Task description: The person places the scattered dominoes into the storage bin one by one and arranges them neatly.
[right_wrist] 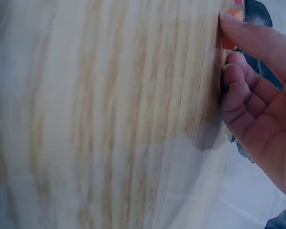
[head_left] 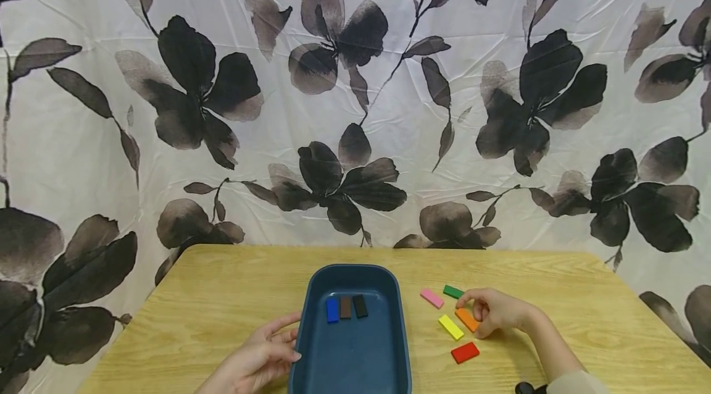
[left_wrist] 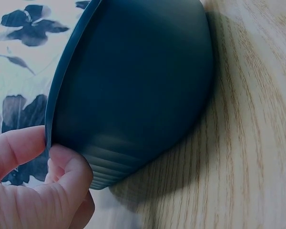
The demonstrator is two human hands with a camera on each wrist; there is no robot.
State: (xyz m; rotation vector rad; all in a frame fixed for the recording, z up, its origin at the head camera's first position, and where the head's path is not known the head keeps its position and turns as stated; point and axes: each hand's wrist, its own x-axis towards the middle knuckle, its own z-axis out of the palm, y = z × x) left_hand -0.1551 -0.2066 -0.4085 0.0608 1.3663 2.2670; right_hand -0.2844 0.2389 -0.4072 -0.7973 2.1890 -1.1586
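In the head view my left hand (head_left: 258,357) is at the left side of a dark blue tray (head_left: 404,344). The left wrist view shows its thumb and a finger pinching the tray rim (left_wrist: 62,71). Inside the tray, a blue block (head_left: 332,310), a brown block (head_left: 345,307) and a black block (head_left: 360,305) lie in a row. To the right of the tray, my right hand (head_left: 500,310) pinches an orange block (head_left: 466,319) at table level between thumb and index finger. The right wrist view shows only part of the orange block (right_wrist: 229,42), largely hidden by the hand.
Around the right hand lie a green block (head_left: 453,291), a pink block (head_left: 431,298), a yellow block (head_left: 451,327) and a red block (head_left: 465,352) on the wooden table (head_left: 233,283). A black object (head_left: 524,388) shows near the right sleeve. Behind hangs a floral cloth (head_left: 422,196).
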